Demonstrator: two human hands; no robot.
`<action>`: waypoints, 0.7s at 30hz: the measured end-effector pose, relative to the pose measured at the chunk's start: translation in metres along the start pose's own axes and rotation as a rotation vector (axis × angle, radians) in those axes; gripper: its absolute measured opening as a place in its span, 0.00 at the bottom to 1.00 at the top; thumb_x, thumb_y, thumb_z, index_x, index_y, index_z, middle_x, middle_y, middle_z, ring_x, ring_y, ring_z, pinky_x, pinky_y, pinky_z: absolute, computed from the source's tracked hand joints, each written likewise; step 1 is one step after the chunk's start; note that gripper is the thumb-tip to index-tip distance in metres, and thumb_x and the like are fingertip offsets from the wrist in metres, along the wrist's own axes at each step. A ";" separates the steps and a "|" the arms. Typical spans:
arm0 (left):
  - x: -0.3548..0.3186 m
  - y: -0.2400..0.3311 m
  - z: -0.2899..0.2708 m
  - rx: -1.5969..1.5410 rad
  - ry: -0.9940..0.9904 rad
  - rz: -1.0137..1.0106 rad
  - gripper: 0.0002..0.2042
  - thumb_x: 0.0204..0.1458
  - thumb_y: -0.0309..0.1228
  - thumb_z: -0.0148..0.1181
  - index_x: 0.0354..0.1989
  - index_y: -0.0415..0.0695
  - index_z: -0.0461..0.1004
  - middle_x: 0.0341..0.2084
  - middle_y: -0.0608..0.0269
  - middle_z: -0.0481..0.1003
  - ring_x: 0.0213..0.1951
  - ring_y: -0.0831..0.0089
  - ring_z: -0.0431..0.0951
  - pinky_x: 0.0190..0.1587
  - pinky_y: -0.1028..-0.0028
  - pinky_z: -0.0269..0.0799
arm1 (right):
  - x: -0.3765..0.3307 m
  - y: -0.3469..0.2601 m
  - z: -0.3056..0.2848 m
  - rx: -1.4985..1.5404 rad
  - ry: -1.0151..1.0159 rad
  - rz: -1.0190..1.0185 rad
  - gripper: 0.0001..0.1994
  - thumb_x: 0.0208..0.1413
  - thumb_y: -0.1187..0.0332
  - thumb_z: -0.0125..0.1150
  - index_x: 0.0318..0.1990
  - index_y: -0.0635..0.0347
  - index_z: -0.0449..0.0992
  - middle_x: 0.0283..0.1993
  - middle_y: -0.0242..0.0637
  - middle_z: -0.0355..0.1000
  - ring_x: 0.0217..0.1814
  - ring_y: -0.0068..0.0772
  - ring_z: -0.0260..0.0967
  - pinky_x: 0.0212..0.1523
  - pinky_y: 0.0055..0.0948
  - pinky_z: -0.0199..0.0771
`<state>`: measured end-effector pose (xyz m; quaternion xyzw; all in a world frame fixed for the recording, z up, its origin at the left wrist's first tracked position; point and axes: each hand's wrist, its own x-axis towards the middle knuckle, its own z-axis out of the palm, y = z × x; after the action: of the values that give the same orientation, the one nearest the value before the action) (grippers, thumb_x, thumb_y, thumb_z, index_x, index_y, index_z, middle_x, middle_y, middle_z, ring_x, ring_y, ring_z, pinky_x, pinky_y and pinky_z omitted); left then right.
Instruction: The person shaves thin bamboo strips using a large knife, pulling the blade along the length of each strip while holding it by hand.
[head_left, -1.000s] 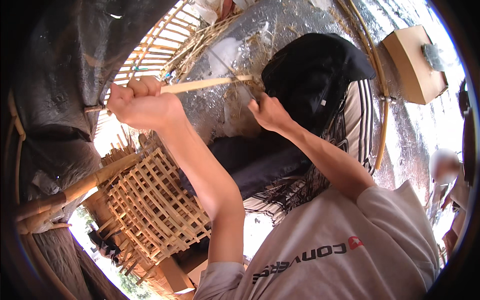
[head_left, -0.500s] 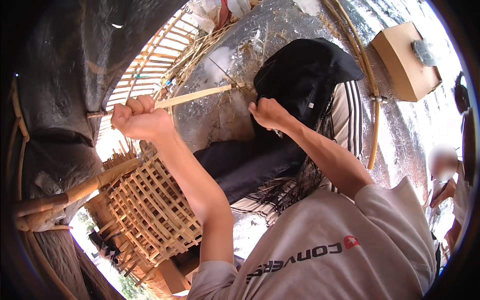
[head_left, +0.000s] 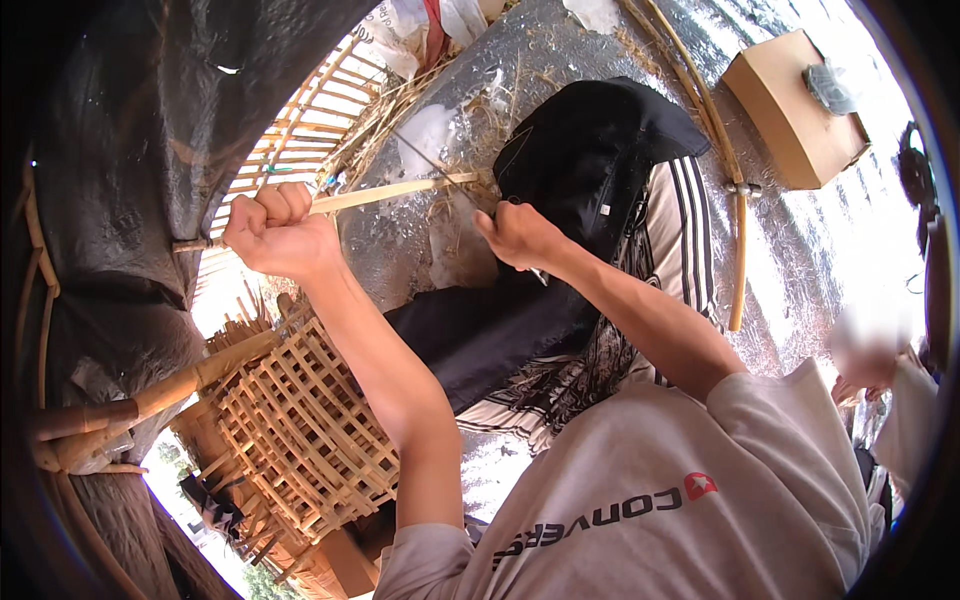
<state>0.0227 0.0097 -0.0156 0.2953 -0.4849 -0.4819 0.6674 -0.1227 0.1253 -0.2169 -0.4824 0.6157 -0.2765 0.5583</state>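
Note:
My left hand (head_left: 272, 232) is closed in a fist around a pale split bamboo strip (head_left: 385, 192), which runs level from the fist toward the right. My right hand (head_left: 518, 236) is closed near the strip's far end, against the black cloth (head_left: 590, 150) over my knee. It seems to grip a thin dark blade (head_left: 435, 165) that slants up to the left and crosses the strip's tip. Straw-like shavings lie around that spot on the silver mat (head_left: 830, 240).
Bamboo lattice crates (head_left: 300, 430) and thick bamboo poles (head_left: 130, 400) stand at the lower left below a black tarp (head_left: 150, 150). A cardboard box (head_left: 790, 110) and a long curved bamboo strip (head_left: 735, 200) lie on the mat. Another person (head_left: 880, 370) is at the right edge.
My left fist has drawn the bamboo strip slightly down and to the left. My right hand has stayed against the black cloth at the strip's end.

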 end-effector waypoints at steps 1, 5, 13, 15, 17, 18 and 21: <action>0.000 0.000 0.000 -0.007 -0.030 0.001 0.21 0.51 0.36 0.47 0.17 0.54 0.40 0.12 0.73 0.39 0.17 0.78 0.36 0.22 0.71 0.32 | 0.000 0.001 -0.001 -0.096 0.061 -0.011 0.30 0.65 0.50 0.41 0.36 0.78 0.74 0.29 0.63 0.75 0.37 0.62 0.76 0.47 0.50 0.75; 0.001 -0.002 -0.002 -0.024 0.136 -0.007 0.20 0.52 0.35 0.46 0.17 0.53 0.39 0.12 0.73 0.38 0.17 0.78 0.35 0.23 0.71 0.32 | -0.005 0.002 0.004 -0.001 -0.019 0.250 0.34 0.66 0.47 0.38 0.34 0.80 0.74 0.31 0.65 0.75 0.34 0.61 0.77 0.40 0.48 0.77; 0.013 -0.006 0.005 0.280 0.558 0.132 0.18 0.61 0.37 0.36 0.18 0.53 0.42 0.12 0.72 0.41 0.17 0.77 0.40 0.22 0.72 0.39 | -0.021 0.001 -0.008 -0.061 -0.023 0.107 0.38 0.68 0.45 0.32 0.24 0.74 0.75 0.18 0.53 0.72 0.22 0.51 0.76 0.31 0.44 0.78; 0.014 -0.005 0.007 0.315 0.634 0.141 0.17 0.61 0.37 0.36 0.19 0.52 0.44 0.12 0.72 0.42 0.17 0.77 0.40 0.22 0.72 0.40 | -0.026 -0.003 -0.012 -0.146 -0.073 0.219 0.35 0.69 0.49 0.32 0.28 0.74 0.77 0.23 0.54 0.75 0.25 0.55 0.77 0.41 0.45 0.78; 0.016 -0.004 0.007 0.295 0.709 0.100 0.14 0.61 0.37 0.37 0.23 0.50 0.49 0.12 0.72 0.43 0.16 0.77 0.41 0.22 0.72 0.40 | -0.030 -0.007 -0.014 -0.046 -0.099 0.283 0.34 0.69 0.50 0.32 0.31 0.74 0.77 0.24 0.54 0.75 0.25 0.55 0.77 0.41 0.45 0.78; 0.019 -0.003 0.007 0.305 0.697 0.143 0.14 0.61 0.37 0.37 0.23 0.50 0.49 0.12 0.72 0.43 0.16 0.76 0.41 0.22 0.72 0.40 | -0.030 -0.008 -0.016 -0.010 -0.082 0.362 0.33 0.69 0.51 0.32 0.32 0.75 0.77 0.25 0.54 0.76 0.26 0.55 0.77 0.41 0.45 0.78; 0.027 -0.007 0.009 0.332 0.769 0.127 0.13 0.60 0.37 0.39 0.23 0.48 0.50 0.13 0.70 0.45 0.16 0.76 0.43 0.22 0.72 0.41 | -0.036 -0.011 -0.011 -0.014 -0.133 0.201 0.32 0.69 0.50 0.33 0.36 0.76 0.73 0.23 0.54 0.75 0.30 0.56 0.77 0.43 0.47 0.77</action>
<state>0.0139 -0.0178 -0.0091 0.5267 -0.2888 -0.2098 0.7715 -0.1334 0.1513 -0.1894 -0.4393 0.6244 -0.1822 0.6197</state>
